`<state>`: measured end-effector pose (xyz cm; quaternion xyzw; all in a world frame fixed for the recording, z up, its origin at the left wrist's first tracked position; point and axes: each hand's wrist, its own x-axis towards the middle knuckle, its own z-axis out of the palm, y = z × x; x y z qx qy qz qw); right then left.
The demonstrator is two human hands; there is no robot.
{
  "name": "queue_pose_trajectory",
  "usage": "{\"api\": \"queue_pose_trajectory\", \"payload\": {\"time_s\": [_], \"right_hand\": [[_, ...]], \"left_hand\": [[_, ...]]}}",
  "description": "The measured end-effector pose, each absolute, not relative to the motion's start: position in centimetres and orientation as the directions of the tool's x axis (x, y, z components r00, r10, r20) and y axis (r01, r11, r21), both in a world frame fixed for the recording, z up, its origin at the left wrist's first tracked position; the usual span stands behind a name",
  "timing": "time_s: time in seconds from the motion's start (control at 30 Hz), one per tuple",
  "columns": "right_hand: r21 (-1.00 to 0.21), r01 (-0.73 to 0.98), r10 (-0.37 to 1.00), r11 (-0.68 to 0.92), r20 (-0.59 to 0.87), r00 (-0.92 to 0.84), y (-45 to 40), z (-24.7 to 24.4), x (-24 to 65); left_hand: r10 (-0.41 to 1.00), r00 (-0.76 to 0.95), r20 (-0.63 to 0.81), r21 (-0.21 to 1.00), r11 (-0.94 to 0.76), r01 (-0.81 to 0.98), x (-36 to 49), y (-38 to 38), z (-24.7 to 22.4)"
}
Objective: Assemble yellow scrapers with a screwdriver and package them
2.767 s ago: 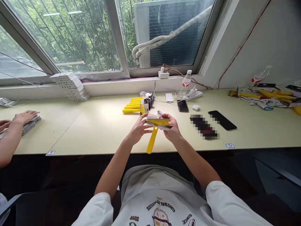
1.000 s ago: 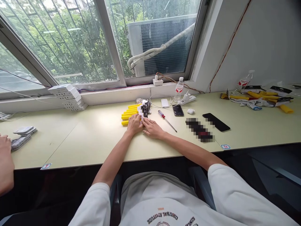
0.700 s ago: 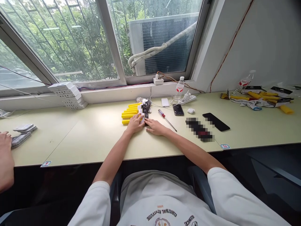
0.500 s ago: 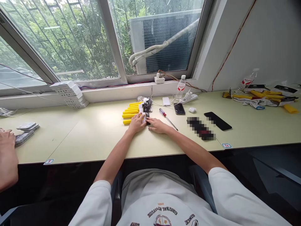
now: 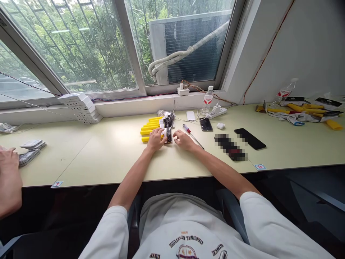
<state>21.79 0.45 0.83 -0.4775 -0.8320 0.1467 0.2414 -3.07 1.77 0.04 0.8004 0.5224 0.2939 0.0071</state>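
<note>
Right hand (image 5: 183,140) is moving off to the right, grip released, fingers open just beside the yellow-handled pack (image 5: 168,136); left hand (image 5: 157,140) is resting against the pack, can't tell if clenched; pack is lying on the counter (image 5: 107,158), red-handled screwdriver (image 5: 192,135) nearby

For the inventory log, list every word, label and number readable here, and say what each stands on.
"ORIGINAL ATTITUDE" and "SINCE": on the white T-shirt, upside down in this view.
Water bottle label: too small to read.
Black pack: too small to read.
Blue-edged table tags: too blurred to read.
</note>
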Motion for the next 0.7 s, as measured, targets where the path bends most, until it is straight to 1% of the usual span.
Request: {"api": "queue_pose_trajectory", "payload": {"time_s": [0.03,0.1,0.17,0.23,0.33,0.53,0.6,0.7], "right_hand": [[-0.468,0.758,0.891,0.454,0.231,-0.391,0.5,1.0,22.0],[-0.441,0.799,0.912,0.408,0.160,-0.378,0.7,1.3,22.5],[-0.412,0.815,0.908,0.409,0.093,-0.409,0.9,1.3,23.0],[-0.392,0.819,0.899,0.420,0.055,-0.434,1.0,1.3,23.4],[-0.385,0.817,0.893,0.430,0.048,-0.447,1.0,1.2,23.6],[-0.382,0.816,0.890,0.433,0.041,-0.453,1.1,1.1,23.6],[-0.388,0.815,0.891,0.431,0.040,-0.453,1.2,1.0,23.6],[-0.403,0.809,0.891,0.428,0.038,-0.453,1.3,1.0,23.6]], "left_hand": [[0.833,0.264,0.487,0.334,-0.457,0.825,-3.1,1.7,0.2],[0.833,0.247,0.496,0.369,-0.459,0.808,-3.3,1.5,0.4],[0.856,0.267,0.443,0.396,-0.454,0.798,-3.4,1.4,0.3],[0.878,0.307,0.368,0.400,-0.447,0.800,-3.5,1.2,0.1],[0.887,0.344,0.310,0.374,-0.446,0.813,-3.2,1.1,-0.2],[0.889,0.335,0.312,0.353,-0.436,0.828,-3.1,1.2,-0.3],[0.885,0.333,0.326,0.350,-0.440,0.827,-3.2,1.1,-0.2],[0.855,0.332,0.397,0.316,-0.467,0.826,-3.2,1.0,0.1]]}}
